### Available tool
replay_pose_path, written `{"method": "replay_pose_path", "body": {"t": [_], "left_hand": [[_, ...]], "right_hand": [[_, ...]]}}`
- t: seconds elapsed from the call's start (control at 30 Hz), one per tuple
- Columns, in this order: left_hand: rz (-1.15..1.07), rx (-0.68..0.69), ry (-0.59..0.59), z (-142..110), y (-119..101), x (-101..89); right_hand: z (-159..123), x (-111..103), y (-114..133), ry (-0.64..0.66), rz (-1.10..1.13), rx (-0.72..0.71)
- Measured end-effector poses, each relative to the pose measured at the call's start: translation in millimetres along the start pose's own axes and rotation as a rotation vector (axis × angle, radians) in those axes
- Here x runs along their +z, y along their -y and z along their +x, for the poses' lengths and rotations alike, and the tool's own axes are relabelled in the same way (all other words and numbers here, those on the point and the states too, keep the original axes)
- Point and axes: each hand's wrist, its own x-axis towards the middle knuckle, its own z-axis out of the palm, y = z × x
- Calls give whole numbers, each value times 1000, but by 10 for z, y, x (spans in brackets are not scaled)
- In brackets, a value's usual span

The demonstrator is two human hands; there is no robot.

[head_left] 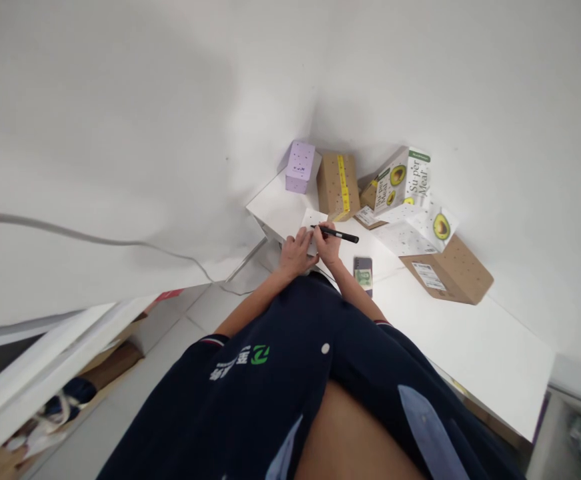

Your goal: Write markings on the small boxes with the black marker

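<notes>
Pen to paper: right hand (327,245) pinches a black pen (343,235), left hand (295,253) on a white sheet (313,217), frame centre.
We see the pen tip at the sheet and the left fingers bent over its lower part; whether they grip an edge, we can't tell. Our take: press the sheet flat, clear of the tip, and keep the pen strokes light. The taped brown box (330,183) sits right by the sheet's upper right and probably limits shifting it; the purple box (300,163) stands above. Right of centre: phone (363,263), avocado-print box (395,175), labelled brown box (457,270), all on the white table (470,360).
</notes>
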Motion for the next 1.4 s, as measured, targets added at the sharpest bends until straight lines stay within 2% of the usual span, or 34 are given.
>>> {"method": "replay_pose_path", "body": {"t": [0.57,0.7,0.8,0.97,1.07,1.13,1.2,1.27,1.4], "left_hand": [[-71,-6,-56,6,1,22],[-33,-29,-32,7,-4,22],[-33,-31,-26,6,-11,18],[-38,-59,-54,0,-22,28],[-48,-62,-60,-1,-28,35],[-48,-57,-58,1,-31,32],[-35,-52,-49,2,-36,22],[-21,-52,-41,2,-41,8],[-12,-57,-36,-6,-45,-18]], "right_hand": [[63,-14,38,8,-44,17],[63,-22,15,9,-45,14],[59,-22,-8,-30,-16,94],[92,-107,-127,-128,202,279],[97,-253,-298,-155,123,349],[70,-357,-442,-77,-58,431],[21,-433,-589,77,-228,559],[-36,-466,-720,210,-306,679],[-103,-435,-910,269,-332,790]]}}
